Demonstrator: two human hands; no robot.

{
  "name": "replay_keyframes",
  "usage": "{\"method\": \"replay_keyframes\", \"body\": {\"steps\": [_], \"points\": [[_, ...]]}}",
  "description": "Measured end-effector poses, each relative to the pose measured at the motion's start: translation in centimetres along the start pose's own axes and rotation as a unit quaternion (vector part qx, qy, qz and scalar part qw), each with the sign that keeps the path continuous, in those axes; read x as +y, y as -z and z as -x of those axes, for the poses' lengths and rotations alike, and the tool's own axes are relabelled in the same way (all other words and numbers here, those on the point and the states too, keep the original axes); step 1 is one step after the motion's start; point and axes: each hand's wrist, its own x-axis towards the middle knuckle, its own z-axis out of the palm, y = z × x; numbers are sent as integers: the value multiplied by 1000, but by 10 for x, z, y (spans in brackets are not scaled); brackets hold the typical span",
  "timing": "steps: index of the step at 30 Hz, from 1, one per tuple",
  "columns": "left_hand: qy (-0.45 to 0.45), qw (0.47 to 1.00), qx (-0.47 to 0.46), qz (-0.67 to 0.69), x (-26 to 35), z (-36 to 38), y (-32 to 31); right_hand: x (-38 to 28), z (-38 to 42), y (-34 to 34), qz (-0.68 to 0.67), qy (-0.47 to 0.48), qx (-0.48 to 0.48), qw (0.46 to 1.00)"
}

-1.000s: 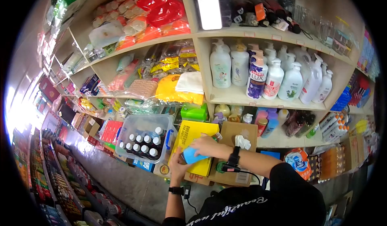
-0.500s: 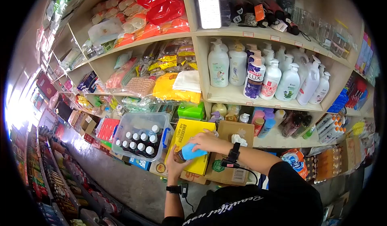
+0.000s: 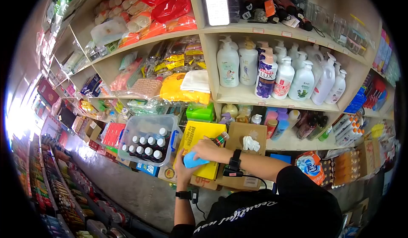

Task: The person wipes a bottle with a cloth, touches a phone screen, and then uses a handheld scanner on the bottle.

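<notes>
Shifted left and nearer, the blue cloth (image 3: 195,160) is clasped by the right hand (image 3: 206,149) over the yellow box (image 3: 198,131); how the left hand (image 3: 183,170) grips is unclear. Wiping the protruding bottle (image 3: 220,139) seems underway, perhaps needing turning next.

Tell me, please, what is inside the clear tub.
The tub holds dark bottles with white caps. Anything beneath them is covered and cannot be seen.

A lit phone (image 3: 216,6) stands upright on the upper shelf (image 3: 272,32), with what look like clear drinking glasses (image 3: 338,26) farther right, though the curved edge blurs them. One level down, a LUX pump bottle (image 3: 265,78) stands among white pump bottles (image 3: 228,63). To their left, a white towel (image 3: 195,80) lies partly over a yellow pack (image 3: 180,93).
</notes>
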Motion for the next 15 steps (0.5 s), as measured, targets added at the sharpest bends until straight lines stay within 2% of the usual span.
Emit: {"method": "replay_keyframes", "body": {"steps": [4, 6, 10, 15], "points": [[28, 999, -21, 20, -1, 2, -1, 5, 14, 3, -85, 39, 53, 994], [68, 994, -38, 71, -7, 4, -5, 8, 21, 7, -65, 28, 59, 996], [74, 995, -52, 41, -1, 4, -1, 26, 31, 16, -53, 21, 64, 996], [100, 993, -42, 36, 10, 3, 1, 50, 38, 25, -106, -26, 78, 991]]}}
